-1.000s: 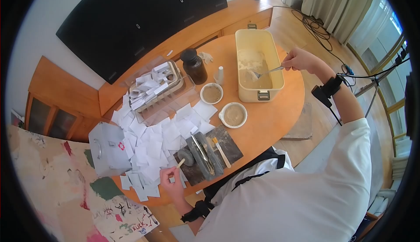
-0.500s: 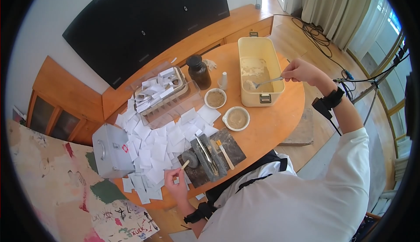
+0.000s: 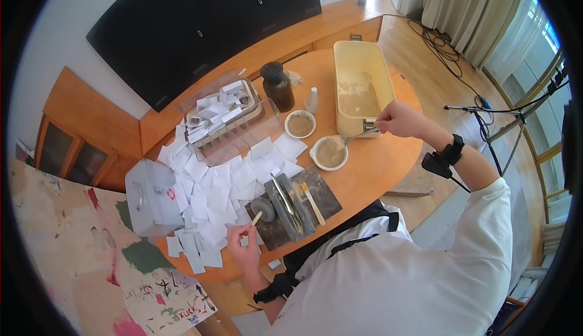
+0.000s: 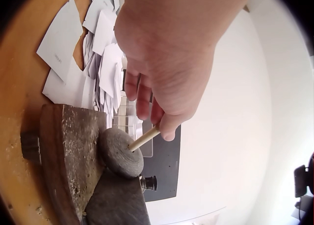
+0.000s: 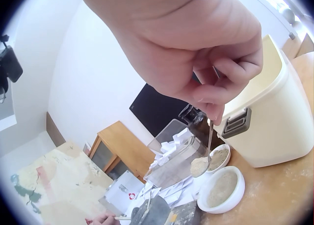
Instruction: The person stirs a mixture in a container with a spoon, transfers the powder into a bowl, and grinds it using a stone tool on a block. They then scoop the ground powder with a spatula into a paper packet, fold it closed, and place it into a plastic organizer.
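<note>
My right hand (image 3: 401,119) pinches the handle of a metal spoon (image 5: 211,139) between thumb and fingers. Pale powder (image 5: 198,166) is heaped in the spoon, which overlaps the nearer white bowl (image 3: 313,155) in the head view. That bowl holds a flat layer of greyish-brown material. Beside it stands a cream bin (image 3: 358,126) with powder on its floor. At the table's front, my left hand (image 3: 244,248) pinches a thin pale stick (image 4: 144,139) set into a round grey stone (image 4: 121,154). The stone leans against a dark, stained slab (image 4: 73,151).
A second bowl (image 3: 313,130), a brown jar (image 3: 278,90) and a small white bottle (image 3: 311,100) stand behind. Paper slips (image 3: 218,193) cover the table's left, near a silver case (image 3: 152,202). A brush (image 3: 313,203) and a grey trough (image 3: 297,229) lie on the slab.
My right hand has brought the spoon of powder out of the cream bin, leftward and nearer, over the nearer bowl. The left hand keeps pinching the stick, nearly still.
</note>
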